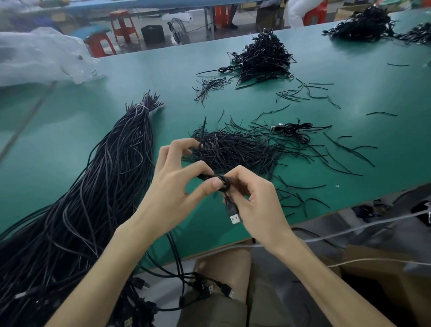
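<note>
- Small coil [224, 183] of black cable, held up between both hands just above the near part of the counter [156, 74].
- On the coil's left side, thumb and forefinger of the left hand [171, 190] pinched shut; other fingers [178, 146] lifted and loosely curled at the edge of the ties, contact with one impossible to tell.
- On its right side, the right hand [257, 201] curled round the loops, with the plug [234, 216] hanging straight down below the grip, toward the body.
- Pile of black ties [236, 150] just beyond the hands, spread left to right; left hand nearer.
- Probably next: drawing one tie back to the coil, right hand alone gripping the loops.
- Big bundle of loose cables [99, 183] at left; one tied cable [294, 130] beyond the pile.
</note>
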### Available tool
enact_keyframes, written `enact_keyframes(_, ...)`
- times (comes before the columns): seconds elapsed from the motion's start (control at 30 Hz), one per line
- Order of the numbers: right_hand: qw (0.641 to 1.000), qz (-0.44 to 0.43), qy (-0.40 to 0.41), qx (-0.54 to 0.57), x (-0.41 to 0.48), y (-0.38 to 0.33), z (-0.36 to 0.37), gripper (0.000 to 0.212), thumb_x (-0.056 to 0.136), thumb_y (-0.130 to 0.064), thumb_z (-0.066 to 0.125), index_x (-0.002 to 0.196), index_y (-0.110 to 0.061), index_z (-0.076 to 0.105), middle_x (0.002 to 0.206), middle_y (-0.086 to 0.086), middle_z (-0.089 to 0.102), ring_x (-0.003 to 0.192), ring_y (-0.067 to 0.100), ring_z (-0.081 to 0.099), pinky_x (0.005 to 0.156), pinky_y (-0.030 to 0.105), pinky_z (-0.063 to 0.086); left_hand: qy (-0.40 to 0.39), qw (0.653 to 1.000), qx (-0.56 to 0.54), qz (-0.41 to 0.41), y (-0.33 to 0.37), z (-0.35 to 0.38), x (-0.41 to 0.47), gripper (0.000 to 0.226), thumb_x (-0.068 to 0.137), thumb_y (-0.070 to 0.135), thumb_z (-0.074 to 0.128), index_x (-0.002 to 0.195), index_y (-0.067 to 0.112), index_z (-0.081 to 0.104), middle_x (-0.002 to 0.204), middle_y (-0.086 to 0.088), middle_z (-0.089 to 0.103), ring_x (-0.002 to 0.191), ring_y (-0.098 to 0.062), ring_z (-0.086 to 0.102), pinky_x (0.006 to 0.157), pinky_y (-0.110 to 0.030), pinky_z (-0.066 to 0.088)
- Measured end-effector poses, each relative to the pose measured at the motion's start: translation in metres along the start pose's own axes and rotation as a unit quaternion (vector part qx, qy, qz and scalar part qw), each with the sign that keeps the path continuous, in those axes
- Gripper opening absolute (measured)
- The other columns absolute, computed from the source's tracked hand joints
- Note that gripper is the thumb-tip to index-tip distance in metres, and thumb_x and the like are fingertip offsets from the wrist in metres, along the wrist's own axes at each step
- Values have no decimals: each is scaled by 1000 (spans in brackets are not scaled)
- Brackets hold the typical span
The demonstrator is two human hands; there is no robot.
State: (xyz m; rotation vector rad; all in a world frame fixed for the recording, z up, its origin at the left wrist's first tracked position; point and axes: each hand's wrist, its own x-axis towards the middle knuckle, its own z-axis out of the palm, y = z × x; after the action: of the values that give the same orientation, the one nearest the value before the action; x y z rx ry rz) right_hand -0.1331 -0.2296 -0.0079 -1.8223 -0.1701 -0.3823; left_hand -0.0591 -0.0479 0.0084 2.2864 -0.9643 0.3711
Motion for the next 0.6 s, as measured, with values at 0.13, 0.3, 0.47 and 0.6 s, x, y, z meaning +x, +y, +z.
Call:
enact_keyframes(0.13, 999, 6, 23, 21, 2, -3, 4, 13, 99, -21, 66, 85, -22, 66, 73, -4, 66, 67, 11, 61, 66, 32, 52, 4, 988, -76, -136, 15, 6, 3, 63, 96, 72, 36, 61, 28, 66, 106, 7, 55, 111, -10, 42, 94, -8, 26)
enact_keyframes(0.3, 998, -30, 32, -54, 1, 1, 6, 17, 98, -13, 67, 82, -15, 63, 70, -15, 63, 65, 9, 55, 62, 11, 37, -103, 947, -70, -295, 25, 10, 11, 81, 91, 81, 28, 47, 22, 62, 59, -3, 69, 52, -16, 55, 60, -32, 46)
enact_keyframes(0.47, 995, -13, 46, -88, 9, 5, -1, 18, 99, -18, 66, 83, -11, 62, 68, -4, 62, 63, 12, 55, 60, 18, 42, -165, 927, -114, -318, 23, 1, 11, 78, 96, 78, 28, 59, 17, 59, 49, -4, 66, 39, -15, 53, 50, -28, 47)
enact_keyframes(0.6, 979, 132, 147, 48, 42, 10, -30, 20, 101, -19, 64, 84, -9, 66, 63, -4, 65, 54, 10, 55, 50, 22, 45, -122, 919, -164, -338, 7, -18, 9, 74, 96, 76, 33, 75, 14, 67, 57, -4, 70, 39, -17, 52, 46, -25, 45)
